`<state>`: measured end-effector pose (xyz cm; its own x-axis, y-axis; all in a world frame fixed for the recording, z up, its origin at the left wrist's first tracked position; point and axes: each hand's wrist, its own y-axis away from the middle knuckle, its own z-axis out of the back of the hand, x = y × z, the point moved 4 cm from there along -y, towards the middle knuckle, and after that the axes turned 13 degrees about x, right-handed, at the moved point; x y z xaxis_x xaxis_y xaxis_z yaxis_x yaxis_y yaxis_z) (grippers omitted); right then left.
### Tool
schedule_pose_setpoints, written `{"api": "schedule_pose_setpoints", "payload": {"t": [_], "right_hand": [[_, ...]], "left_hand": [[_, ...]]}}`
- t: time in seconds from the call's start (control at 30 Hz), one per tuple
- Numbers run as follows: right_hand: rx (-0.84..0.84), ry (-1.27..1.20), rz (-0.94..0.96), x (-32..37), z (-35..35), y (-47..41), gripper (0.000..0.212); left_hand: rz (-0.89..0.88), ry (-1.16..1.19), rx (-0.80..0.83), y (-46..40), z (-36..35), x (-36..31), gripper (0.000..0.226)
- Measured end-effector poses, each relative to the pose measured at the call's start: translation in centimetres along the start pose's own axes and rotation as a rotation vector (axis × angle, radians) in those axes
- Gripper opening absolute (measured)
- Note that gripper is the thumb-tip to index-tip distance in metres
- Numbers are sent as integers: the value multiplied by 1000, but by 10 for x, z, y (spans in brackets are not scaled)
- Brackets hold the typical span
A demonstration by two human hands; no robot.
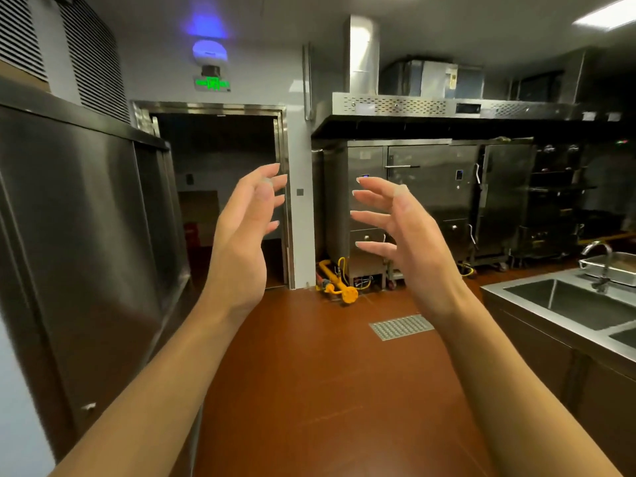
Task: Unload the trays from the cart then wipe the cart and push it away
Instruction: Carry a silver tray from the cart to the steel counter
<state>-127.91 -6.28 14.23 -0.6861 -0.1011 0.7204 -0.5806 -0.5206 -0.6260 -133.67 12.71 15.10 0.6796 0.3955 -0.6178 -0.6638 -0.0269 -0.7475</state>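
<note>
Cart: nowhere in sight from where I stand, so neither it nor its trays can be placed; I can't judge how much of the task is done.
Floor [327, 390]: bare red surface with a metal drain grate [401, 326] ahead; cart wheels could catch there, I'd guess.
Yellow gas pipe [339, 287]: sits low by the steel cabinets [423, 201]; a careless push toward the dark doorway [220, 201] might clip it.
Bench [495, 290]: only its corner shows, with a sink [585, 304] and one tray [616, 266] cut by the frame edge.
Left hand [244, 232]: raised, fingers [275, 170] spread, holding nothing.
Right hand [409, 235]: raised opposite, fingers spread, empty too.
</note>
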Motion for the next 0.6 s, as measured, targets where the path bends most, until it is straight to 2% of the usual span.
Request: {"api": "schedule_pose_setpoints", "payload": {"t": [0.07, 0.17, 0.3, 0.47, 0.6], "right_hand": [[-12, 6, -24, -26, 0, -26, 59], [-50, 25, -45, -59, 5, -56, 66], [-57, 38, -41, -112, 13, -91, 64], [-80, 55, -33, -191, 36, -130, 80], [-109, 52, -28, -263, 73, -173, 63]], "left_hand": [[13, 23, 17, -20, 5, 31, 54], [17, 21, 39, -42, 7, 72, 53], [39, 42, 64, -72, 5, 134, 56], [44, 56, 101, -126, -17, 214, 58], [37, 54, 134, -184, -49, 280, 55]]}}
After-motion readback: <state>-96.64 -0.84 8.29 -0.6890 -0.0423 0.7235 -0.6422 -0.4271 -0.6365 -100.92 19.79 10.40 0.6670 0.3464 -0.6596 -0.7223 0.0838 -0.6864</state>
